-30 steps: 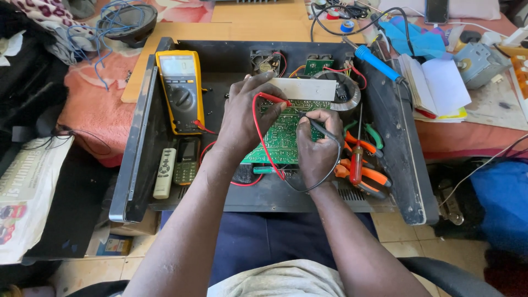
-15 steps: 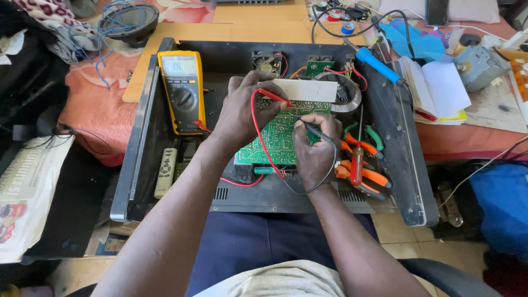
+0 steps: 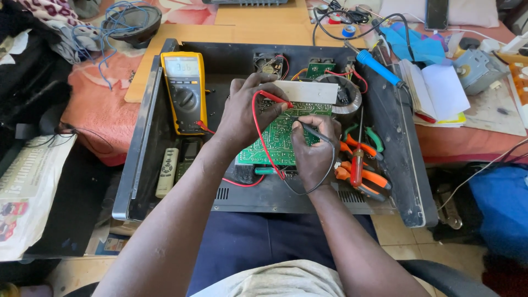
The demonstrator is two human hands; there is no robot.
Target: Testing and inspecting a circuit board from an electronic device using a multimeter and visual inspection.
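A green circuit board (image 3: 278,137) lies inside a black open metal chassis (image 3: 143,137). My left hand (image 3: 247,113) holds a red test probe (image 3: 275,99) with its tip on the board's upper part. My right hand (image 3: 314,146) grips a black test probe (image 3: 312,131), its tip touching the board's middle. Red and black leads loop from the probes toward a yellow multimeter (image 3: 184,93) standing at the chassis's left, its display lit.
Orange-handled pliers (image 3: 360,176) and a red screwdriver (image 3: 357,162) lie right of the board. A remote control (image 3: 166,172) rests at lower left. A blue-handled soldering iron (image 3: 377,66), an open notebook (image 3: 437,91), a speaker (image 3: 132,22) and a newspaper (image 3: 27,192) surround the chassis.
Both hands stay on the board with the probes; the probe tips have shifted only slightly. The view has barely moved.
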